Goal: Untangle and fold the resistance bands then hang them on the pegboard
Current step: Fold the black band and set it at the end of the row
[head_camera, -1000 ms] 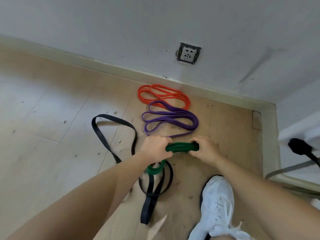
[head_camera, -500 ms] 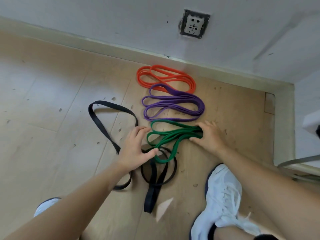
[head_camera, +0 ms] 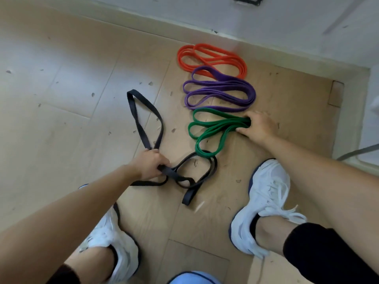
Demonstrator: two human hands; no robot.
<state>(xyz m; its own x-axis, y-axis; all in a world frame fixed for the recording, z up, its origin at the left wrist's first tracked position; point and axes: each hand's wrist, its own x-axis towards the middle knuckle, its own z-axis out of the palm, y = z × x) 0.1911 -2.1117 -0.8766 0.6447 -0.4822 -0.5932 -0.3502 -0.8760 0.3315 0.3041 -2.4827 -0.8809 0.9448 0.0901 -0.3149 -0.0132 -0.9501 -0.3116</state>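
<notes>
Three folded bands lie in a row on the wooden floor: an orange band (head_camera: pixel 213 59) nearest the wall, a purple band (head_camera: pixel 220 94) below it, and a green band (head_camera: pixel 209 131) closest to me. My right hand (head_camera: pixel 255 128) grips the right end of the green band against the floor. A black band (head_camera: pixel 143 119) sprawls in loose twisted loops to the left, and the green band's lowest loop overlaps it. My left hand (head_camera: pixel 149 166) is closed on the black band where its strands cross. No pegboard is in view.
My two white shoes (head_camera: pixel 266 203) (head_camera: pixel 110 240) stand on the floor below the bands. A white wall with a baseboard (head_camera: pixel 266 45) runs along the top, with a socket at the top edge. White furniture (head_camera: pixel 369 128) and a grey cable sit at the right.
My left hand let go of the green band, moved down-left and closed on the black band. The green band now lies spread in loops. The view has tilted down toward my feet.
</notes>
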